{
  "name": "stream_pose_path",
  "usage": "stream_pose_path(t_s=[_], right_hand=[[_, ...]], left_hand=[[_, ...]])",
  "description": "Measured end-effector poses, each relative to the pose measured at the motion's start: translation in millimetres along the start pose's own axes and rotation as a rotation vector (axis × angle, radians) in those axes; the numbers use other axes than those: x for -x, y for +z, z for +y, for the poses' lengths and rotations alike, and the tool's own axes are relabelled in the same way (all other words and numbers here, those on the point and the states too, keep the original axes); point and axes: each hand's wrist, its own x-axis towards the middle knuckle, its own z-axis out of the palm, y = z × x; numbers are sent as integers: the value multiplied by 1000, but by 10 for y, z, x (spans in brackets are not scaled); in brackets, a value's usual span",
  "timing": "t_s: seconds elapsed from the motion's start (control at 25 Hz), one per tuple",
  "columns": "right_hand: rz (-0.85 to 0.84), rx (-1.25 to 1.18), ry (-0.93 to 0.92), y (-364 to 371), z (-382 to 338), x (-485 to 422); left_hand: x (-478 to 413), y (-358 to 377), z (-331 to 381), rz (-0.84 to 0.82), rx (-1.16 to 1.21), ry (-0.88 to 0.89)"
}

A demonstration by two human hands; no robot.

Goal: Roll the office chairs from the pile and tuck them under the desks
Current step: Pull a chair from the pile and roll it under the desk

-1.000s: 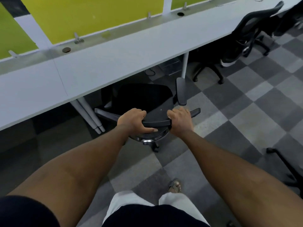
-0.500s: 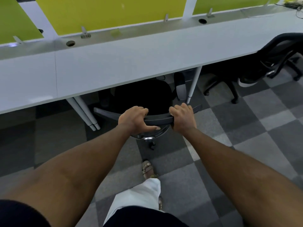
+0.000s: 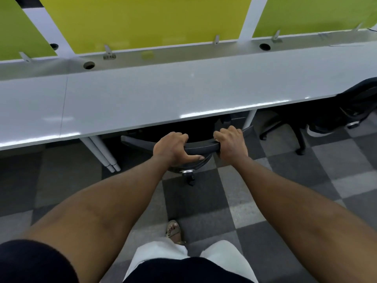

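Observation:
A black office chair [image 3: 202,147] stands in front of me with its seat hidden under the long white desk [image 3: 163,99]. Only the top of its backrest, one armrest at the left and part of the base show. My left hand [image 3: 173,149] grips the backrest's top edge, thumb underneath. My right hand [image 3: 231,142] grips the same edge a little to the right, fingers curled over it.
A second black chair [image 3: 346,111] is tucked under the desk at the right. White desk legs [image 3: 102,156] slant down left of my chair, another leg [image 3: 248,121] just right of it. Green divider panels [image 3: 142,21] back the desk. Grey checkered carpet [image 3: 306,180] covers the floor.
The chair has rolled forward under the desk, so its seat and right armrest are now hidden. I have stepped closer, and both hands keep their grip on the backrest.

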Motion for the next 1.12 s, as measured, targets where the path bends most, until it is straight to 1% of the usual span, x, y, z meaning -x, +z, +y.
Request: stream_pose_path(t_s=[0.2, 0.36, 0.52, 0.72, 0.96, 1.04, 1.12], right_hand=[[45, -6, -54, 83, 348, -445], [57, -5, -126, 77, 614, -823], [47, -18, -229, 116, 846, -1080], [29, -18, -289, 234, 869, -1121], [0, -23, -306, 194, 903, -1123], [1, -27, -317, 169, 900, -1126], [0, -43, -334, 156, 923, -1122]], left_hand=[[-459, -55, 62, 8, -13, -57], [-798, -83, 175, 48, 8, -163], [-1086, -91, 188, 13, -27, -180], [-1086, -7, 127, 60, -84, -135], [-1056, -52, 229, 0, -145, -226], [-995, -21, 296, 62, -223, -291], [-896, 59, 414, 170, -248, -396]])
